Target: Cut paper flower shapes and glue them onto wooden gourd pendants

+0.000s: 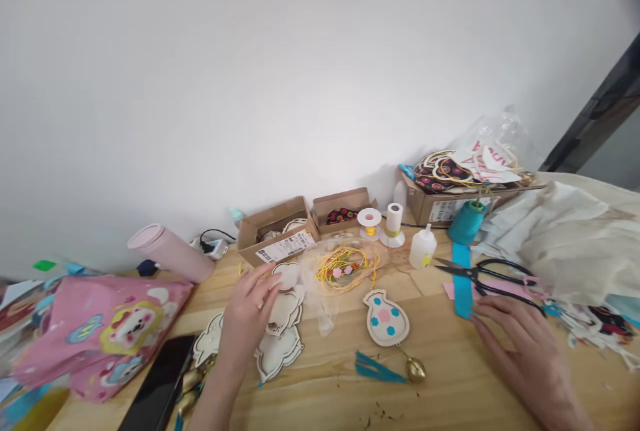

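My left hand (250, 304) is over the pale wooden cutouts (284, 311), fingers apart, with nothing visible in it. My right hand (520, 344) rests near the lower end of the blue ribbon strip (463, 294), its fingers spread and slightly bent. Black scissors (475, 273) lie across the blue strip and a pink strip (503, 289), just beyond my right hand. Between my hands lies a pouch-shaped wooden pendant (387, 319) with blue and pink flower pieces. A gold bell (416, 369) and a blue tassel (379, 367) hang from its lower end.
Behind are open cardboard boxes (280, 224), thread spools (394, 219), a glue bottle (423, 247) and yellow cords (345, 269) on plastic. A pink bag (105, 331), black phone (160, 384) and pink tumbler (173, 254) are at left; white cloth (585, 237) and fabric scraps (595, 327) at right.
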### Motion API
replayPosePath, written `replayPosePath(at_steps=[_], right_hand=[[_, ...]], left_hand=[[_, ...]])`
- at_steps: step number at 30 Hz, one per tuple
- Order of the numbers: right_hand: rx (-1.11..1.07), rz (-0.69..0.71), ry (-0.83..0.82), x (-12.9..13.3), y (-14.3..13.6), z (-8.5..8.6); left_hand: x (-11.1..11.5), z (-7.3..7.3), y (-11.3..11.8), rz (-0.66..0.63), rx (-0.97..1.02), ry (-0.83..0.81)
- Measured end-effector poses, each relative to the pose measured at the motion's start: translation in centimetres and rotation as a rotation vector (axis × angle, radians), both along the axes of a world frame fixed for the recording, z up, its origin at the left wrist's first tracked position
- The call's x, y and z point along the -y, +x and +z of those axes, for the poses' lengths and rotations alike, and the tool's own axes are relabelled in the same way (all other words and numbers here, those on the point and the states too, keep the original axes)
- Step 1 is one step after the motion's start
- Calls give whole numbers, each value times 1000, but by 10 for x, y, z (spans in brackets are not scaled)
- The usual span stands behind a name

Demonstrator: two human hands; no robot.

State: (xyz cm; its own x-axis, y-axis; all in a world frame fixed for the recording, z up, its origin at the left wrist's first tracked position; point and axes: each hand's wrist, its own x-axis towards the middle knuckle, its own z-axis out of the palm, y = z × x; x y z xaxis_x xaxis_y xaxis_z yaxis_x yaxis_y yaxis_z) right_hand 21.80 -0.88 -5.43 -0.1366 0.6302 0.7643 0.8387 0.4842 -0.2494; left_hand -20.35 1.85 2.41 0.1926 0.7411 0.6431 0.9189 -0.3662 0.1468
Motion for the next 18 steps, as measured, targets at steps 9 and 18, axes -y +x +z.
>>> replayPosePath(at_steps=[9,18], right_hand=[[115,162,80,-19,-22,21],[-10,116,72,-17,-19,21]], left_hand=[[-53,-25,50,-260,-192,-425],[-82,-17,77,-192,-303,-521]])
